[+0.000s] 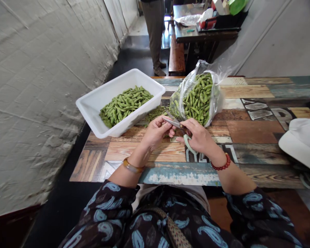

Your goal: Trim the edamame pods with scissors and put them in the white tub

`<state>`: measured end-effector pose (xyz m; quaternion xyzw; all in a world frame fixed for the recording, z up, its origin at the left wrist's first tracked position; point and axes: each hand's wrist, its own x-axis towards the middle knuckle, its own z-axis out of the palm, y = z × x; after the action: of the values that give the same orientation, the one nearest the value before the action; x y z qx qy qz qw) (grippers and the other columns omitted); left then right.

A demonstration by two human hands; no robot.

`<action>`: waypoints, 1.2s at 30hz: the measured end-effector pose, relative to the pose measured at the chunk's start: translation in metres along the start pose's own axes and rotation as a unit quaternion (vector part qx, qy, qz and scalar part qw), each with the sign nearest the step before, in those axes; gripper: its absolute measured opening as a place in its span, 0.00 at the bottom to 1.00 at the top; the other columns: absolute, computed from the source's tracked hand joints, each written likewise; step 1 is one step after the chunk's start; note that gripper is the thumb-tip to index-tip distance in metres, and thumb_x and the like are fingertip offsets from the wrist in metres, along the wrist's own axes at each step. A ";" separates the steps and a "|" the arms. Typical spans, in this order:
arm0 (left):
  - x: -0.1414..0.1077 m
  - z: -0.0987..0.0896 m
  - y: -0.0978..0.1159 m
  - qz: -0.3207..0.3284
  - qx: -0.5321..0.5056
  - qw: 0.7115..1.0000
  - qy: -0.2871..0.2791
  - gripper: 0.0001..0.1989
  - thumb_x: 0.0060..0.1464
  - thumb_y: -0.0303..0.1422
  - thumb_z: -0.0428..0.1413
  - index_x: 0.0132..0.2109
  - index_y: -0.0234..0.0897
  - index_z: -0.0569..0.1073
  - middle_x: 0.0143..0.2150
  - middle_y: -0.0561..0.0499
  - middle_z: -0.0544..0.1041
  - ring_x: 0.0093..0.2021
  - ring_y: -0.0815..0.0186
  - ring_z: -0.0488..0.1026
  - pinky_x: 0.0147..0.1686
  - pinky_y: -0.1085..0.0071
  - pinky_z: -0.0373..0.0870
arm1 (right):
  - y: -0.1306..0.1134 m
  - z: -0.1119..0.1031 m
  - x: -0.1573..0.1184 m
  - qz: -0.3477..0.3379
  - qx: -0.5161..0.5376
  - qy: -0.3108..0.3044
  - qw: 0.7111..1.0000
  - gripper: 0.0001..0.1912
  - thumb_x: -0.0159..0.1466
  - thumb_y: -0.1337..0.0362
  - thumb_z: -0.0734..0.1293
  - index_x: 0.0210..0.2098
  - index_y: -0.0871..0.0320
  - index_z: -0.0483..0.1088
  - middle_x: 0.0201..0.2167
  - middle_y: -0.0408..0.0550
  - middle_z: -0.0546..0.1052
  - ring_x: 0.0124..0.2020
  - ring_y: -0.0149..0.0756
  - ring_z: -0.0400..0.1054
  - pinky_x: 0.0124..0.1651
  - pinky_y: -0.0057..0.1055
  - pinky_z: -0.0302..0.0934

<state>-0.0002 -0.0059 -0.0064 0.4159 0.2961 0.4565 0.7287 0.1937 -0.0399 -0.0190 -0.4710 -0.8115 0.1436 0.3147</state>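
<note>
My right hand (197, 135) is closed round a pair of scissors (174, 121) with pale green handles, blades pointing left. At the blade tips, the fingers of my left hand (158, 129) are pinched together; whatever they hold is too small or hidden to make out. Beyond my left hand stands a white plastic tub (93, 103) with many green soybean pods (126, 105) in it. Behind my right hand, a clear plastic bag (182, 100) lies with its mouth towards me, full of more pods (200, 100). Small green trimmings (156, 113) lie between tub and bag.
The table (255, 131) has a patchwork wood pattern. A white cap (303, 141) lies at its right end. A rough white wall (41, 86) runs along the left. Beyond the table are a standing person (155, 31), a bench (177, 55) and another table (181, 31) with items on it.
</note>
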 end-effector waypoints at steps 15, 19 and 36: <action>0.003 -0.006 0.000 0.070 0.162 0.984 -0.003 0.14 0.52 0.40 0.63 0.34 0.33 0.71 0.27 0.52 0.74 0.24 0.73 0.69 0.25 0.77 0.67 | 0.007 0.002 0.002 -0.024 0.034 -0.004 0.999 0.15 0.62 0.56 0.70 0.44 0.57 0.70 0.37 0.51 0.74 0.39 0.43 0.69 0.43 0.41 0.66; 0.005 -0.016 0.007 0.064 0.202 0.977 0.013 0.07 0.57 0.34 0.56 0.41 0.35 0.71 0.28 0.54 0.72 0.24 0.73 0.68 0.27 0.76 0.66 | 0.010 0.001 0.004 0.028 0.079 0.029 0.996 0.15 0.61 0.57 0.71 0.44 0.57 0.72 0.38 0.50 0.76 0.40 0.42 0.71 0.45 0.40 0.67; 0.010 -0.020 -0.013 0.159 0.649 0.743 -0.033 0.05 0.54 0.28 0.57 0.35 0.38 0.79 0.34 0.46 0.71 0.36 0.61 0.69 0.36 0.67 0.64 | 0.012 -0.001 0.007 0.093 0.116 0.047 0.988 0.16 0.59 0.59 0.71 0.45 0.59 0.74 0.38 0.50 0.77 0.38 0.40 0.72 0.44 0.37 0.67</action>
<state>-0.0069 0.0067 -0.0279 0.8443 0.4261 0.2488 0.2089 0.1998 -0.0276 -0.0216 -0.5112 -0.7260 0.2431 0.3905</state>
